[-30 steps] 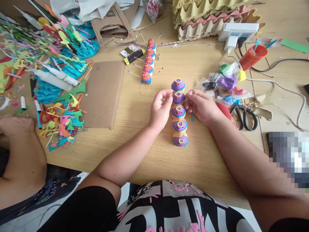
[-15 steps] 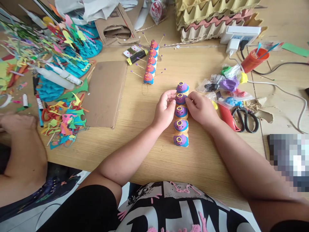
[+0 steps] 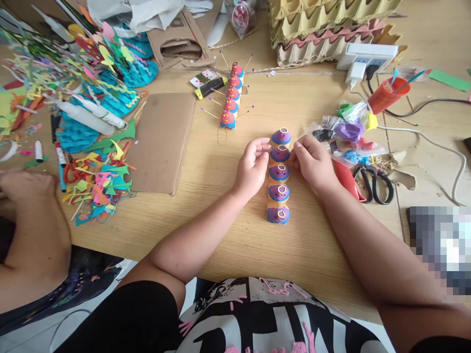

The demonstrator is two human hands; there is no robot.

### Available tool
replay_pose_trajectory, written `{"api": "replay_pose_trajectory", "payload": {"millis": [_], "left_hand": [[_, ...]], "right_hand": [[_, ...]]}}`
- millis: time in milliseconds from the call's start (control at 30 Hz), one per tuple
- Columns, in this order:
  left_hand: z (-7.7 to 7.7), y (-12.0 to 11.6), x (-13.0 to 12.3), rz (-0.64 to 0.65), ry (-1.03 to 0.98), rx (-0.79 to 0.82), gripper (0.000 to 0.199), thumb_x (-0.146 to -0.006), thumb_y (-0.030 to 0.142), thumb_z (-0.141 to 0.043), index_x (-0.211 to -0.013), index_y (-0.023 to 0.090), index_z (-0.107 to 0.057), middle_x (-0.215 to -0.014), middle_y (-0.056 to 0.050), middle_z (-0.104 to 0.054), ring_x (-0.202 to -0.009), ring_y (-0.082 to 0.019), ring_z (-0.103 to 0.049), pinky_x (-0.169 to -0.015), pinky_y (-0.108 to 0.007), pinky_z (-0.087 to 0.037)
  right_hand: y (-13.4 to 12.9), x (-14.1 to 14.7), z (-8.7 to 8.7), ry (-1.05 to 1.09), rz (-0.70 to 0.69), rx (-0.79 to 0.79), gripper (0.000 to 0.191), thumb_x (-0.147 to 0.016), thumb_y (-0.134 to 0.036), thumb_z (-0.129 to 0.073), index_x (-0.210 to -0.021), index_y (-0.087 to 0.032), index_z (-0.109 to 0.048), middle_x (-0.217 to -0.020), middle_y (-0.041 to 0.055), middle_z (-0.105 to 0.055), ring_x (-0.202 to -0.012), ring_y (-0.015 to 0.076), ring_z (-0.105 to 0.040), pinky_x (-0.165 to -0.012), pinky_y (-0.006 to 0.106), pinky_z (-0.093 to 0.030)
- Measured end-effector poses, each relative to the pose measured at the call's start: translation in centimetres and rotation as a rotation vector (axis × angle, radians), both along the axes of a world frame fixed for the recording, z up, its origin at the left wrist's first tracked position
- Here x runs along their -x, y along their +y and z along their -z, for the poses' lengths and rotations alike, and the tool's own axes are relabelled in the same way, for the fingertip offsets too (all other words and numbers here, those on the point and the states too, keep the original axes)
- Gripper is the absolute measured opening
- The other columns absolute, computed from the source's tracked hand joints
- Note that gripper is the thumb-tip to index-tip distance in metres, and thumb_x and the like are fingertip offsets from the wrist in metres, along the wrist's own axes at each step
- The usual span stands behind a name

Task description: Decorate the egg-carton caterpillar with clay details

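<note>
A painted egg-carton strip (image 3: 278,192) stands lengthwise on the table between my hands. Its several purple humps have blue lower edges, small drawn faces and yellow rings. My left hand (image 3: 252,164) is beside its left edge near the far end, fingers loosely bent, with a gap between thumb and fingers. On the other side, my right hand (image 3: 312,162) is closed, thumb against the fingers, just off the strip's right edge; anything inside the pinch is hidden. Farther back is a similar red and blue strip (image 3: 231,97) with thin purple-tipped sticks along its sides.
Right of my right hand lie bagged coloured clay (image 3: 349,130), black-handled scissors (image 3: 373,184) and an orange cup (image 3: 388,93). Egg trays (image 3: 324,32) are stacked behind. On the left are a cardboard sheet (image 3: 162,142), paper scraps (image 3: 99,189) and another person's arm (image 3: 39,225).
The purple strip has tipped slightly, so its yellow rings sit farther right. My right hand has drawn back a little to the right from its edge; my left hand has barely moved.
</note>
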State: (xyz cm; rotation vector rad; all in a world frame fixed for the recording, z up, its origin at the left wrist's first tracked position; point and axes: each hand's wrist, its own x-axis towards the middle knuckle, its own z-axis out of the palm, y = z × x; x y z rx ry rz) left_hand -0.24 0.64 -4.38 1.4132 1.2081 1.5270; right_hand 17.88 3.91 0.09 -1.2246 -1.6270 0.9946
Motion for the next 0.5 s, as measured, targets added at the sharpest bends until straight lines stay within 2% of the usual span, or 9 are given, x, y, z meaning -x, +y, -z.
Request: {"api": "replay_pose_trajectory", "payload": {"millis": [100,200,333,500], "left_hand": [[-1.1,-0.5,-0.3,-0.040,0.048,-0.049,0.032,-0.103,0.050,-0.066,-0.123,0.025,-0.067,-0.116,-0.006,-0.076,-0.110,-0.017,-0.074,-0.094,-0.030,-0.059],[-2.4,-1.2,-0.4,-0.072,0.150,-0.141,0.025,-0.101,0.045,-0.070,-0.114,0.024,-0.074,-0.114,-0.006,-0.078,-0.112,-0.018,-0.072,-0.090,-0.029,-0.057],[-3.5,-1.6,-0.1,-0.046,0.299,-0.231,0.021,-0.099,0.041,-0.074,-0.113,0.026,-0.079,-0.112,-0.004,-0.079,-0.111,-0.018,-0.071,-0.103,-0.035,-0.054],[-3.5,-1.6,-0.1,-0.070,0.329,-0.308,0.018,-0.100,0.042,-0.073,-0.109,0.028,-0.081,-0.104,-0.002,-0.077,-0.106,-0.017,-0.071,-0.101,-0.035,-0.053]], "right_hand": [[-0.2,0.1,-0.6,0.198,-0.099,0.065,0.049,-0.093,-0.069,-0.069,-0.078,-0.024,-0.057,-0.067,-0.0012,-0.060,-0.058,0.0121,-0.046,-0.054,0.029,-0.035],[-0.6,0.3,-1.4,0.311,-0.179,0.086,0.053,-0.085,-0.072,-0.077,-0.078,-0.023,-0.059,-0.064,-0.0032,-0.057,-0.055,0.0093,-0.041,-0.052,0.027,-0.032],[-0.9,0.5,-1.8,0.308,-0.245,0.010,0.052,-0.086,-0.070,-0.077,-0.075,-0.021,-0.063,-0.062,-0.0035,-0.054,-0.057,0.0092,-0.041,-0.054,0.027,-0.035],[-1.2,0.7,-2.0,0.251,-0.288,-0.060,0.052,-0.090,-0.069,-0.073,-0.072,-0.020,-0.064,-0.062,-0.0025,-0.055,-0.058,0.0099,-0.044,-0.055,0.027,-0.036]]}}
